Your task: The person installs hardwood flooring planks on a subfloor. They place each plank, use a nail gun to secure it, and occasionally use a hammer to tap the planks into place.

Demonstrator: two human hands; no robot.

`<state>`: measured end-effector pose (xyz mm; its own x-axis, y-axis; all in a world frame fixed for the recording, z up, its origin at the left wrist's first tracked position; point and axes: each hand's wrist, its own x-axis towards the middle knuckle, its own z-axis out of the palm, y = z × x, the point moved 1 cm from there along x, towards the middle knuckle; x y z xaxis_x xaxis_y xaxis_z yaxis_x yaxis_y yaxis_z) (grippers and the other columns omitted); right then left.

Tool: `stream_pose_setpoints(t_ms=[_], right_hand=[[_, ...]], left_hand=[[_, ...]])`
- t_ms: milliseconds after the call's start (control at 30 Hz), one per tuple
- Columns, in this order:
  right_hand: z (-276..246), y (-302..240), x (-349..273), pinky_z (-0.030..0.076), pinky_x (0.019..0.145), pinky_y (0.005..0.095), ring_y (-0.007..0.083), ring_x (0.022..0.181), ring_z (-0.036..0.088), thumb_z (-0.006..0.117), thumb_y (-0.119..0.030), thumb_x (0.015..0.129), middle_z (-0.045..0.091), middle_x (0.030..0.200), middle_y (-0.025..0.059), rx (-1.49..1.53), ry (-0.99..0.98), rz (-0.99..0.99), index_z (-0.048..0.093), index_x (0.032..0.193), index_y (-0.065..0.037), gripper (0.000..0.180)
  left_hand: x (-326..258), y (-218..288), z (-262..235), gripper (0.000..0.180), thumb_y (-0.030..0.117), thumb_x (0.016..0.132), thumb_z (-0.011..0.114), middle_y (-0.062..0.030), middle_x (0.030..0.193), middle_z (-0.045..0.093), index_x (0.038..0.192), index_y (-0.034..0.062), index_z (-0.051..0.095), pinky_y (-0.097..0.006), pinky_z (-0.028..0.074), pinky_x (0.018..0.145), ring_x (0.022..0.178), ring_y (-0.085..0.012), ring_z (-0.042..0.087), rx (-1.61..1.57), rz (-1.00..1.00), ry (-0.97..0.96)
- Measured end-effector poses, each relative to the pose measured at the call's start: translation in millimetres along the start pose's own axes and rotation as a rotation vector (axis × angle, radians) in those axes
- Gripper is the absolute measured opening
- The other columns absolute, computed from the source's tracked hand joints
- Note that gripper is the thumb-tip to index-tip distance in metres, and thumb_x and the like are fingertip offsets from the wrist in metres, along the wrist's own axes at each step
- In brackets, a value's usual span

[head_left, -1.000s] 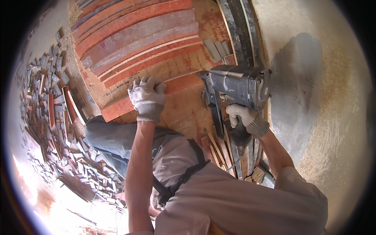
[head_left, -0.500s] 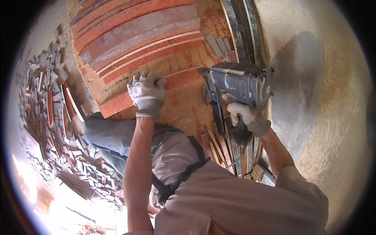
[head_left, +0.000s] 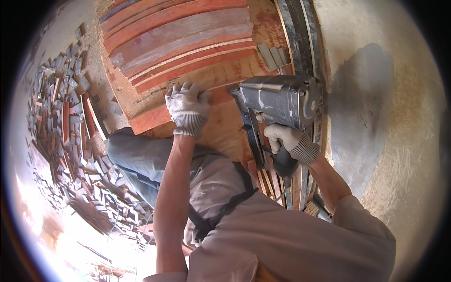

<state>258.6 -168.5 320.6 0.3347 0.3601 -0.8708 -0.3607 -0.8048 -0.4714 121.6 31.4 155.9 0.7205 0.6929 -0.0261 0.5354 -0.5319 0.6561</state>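
Note:
My left hand (head_left: 188, 105), in a white knit glove, presses flat on a reddish wooden slat (head_left: 150, 118) that lies on an orange-brown board (head_left: 225, 127). Beyond the slat, several more slats (head_left: 178, 33) in red and grey-brown lie side by side. My right hand (head_left: 289, 141), also gloved, grips the handle of a grey nail gun (head_left: 277, 101). The gun's nose points toward the slat's right end, close to my left fingers.
A heap of small wood offcuts (head_left: 70, 122) covers the ground on the left. Thin strips (head_left: 265, 181) lie near my right knee. A dark metal rail (head_left: 296, 37) runs along the board's right side, with a rough plastered surface (head_left: 390, 117) beyond.
My left hand has shifted a little along the slat and the nail gun has dropped slightly closer to it. The grip on the gun is unchanged.

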Motion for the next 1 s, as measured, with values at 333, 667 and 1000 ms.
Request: stream_pose_setpoints(t_ms=[333,667,1000], right_hand=[[5,10,1,0.047,0.058,0.0292,0.0136,0.05,0.055,0.061,-0.018,0.096,0.06,0.058,0.0048,-0.02,0.049,-0.039,0.071,0.105,-0.001,0.022],[4,31,-5,0.047,0.064,0.0293,0.0152,0.058,0.058,0.055,-0.015,0.098,0.059,0.06,0.0053,-0.008,0.049,-0.069,0.058,0.064,-0.005,0.036],[2,61,-17,0.047,0.069,0.029,0.011,0.061,0.056,0.058,-0.024,0.1,0.058,0.061,0.0009,-0.078,-0.012,-0.098,0.06,0.068,-0.008,0.036]], left_hand=[[-12,-14,-24,0.034,0.041,0.086,0.076,-0.0146,0.108,0.07,0.096,0.0093,0.077,-0.051,0.042,0.102,0.106,-0.0374,0.062,0.185,-0.034,0.15],[-54,-121,-92,0.061,0.057,0.099,0.048,-0.0288,0.094,0.071,0.099,0.0023,0.076,-0.052,0.053,0.085,0.093,-0.0479,0.069,0.408,-0.573,-0.071],[-68,-70,-54,0.038,0.023,0.084,0.078,-0.0255,0.11,0.072,0.119,0.0102,0.069,-0.049,0.057,0.086,0.096,-0.0417,0.07,-0.542,-0.764,-0.231]])
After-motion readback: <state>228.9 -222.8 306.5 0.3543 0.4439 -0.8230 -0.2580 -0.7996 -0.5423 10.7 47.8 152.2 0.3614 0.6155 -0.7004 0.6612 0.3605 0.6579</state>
